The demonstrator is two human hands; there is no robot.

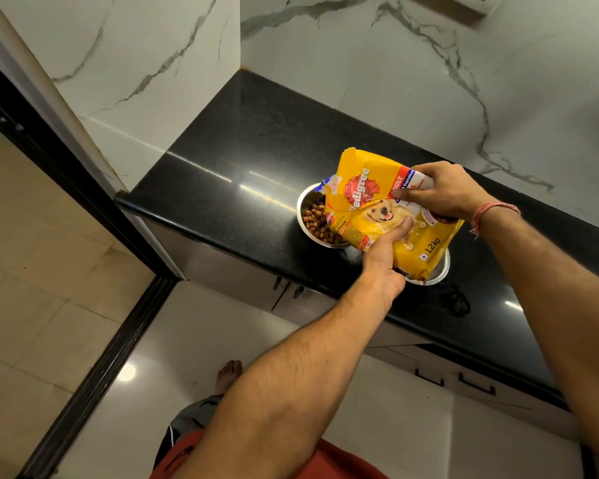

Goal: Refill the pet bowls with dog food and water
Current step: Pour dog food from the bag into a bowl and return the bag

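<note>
Pedigree dog food bag, yellow with a red rosette logo, a puppy photo and "1.2 kg" printed near its bottom corner, is held tilted over two steel bowls on the black granite counter. A red band beside the logo reads "ADULT"; the smaller print under it is too blurred to read. The bag's mouth hangs at the far left, over the left bowl, which holds brown kibble. The right bowl is mostly covered by the bag, and only its rim shows at the near right.

The left hand supports the bag from below, its thumb stretched up across the puppy photo; the other fingers are hidden behind the bag. The right hand grips the bag's upper right edge, fingers curled over the top and thumb pressed on the front. A pink thread band circles the right wrist.

White marble-veined wall stands behind the counter. A bare foot rests on the pale floor below.
</note>
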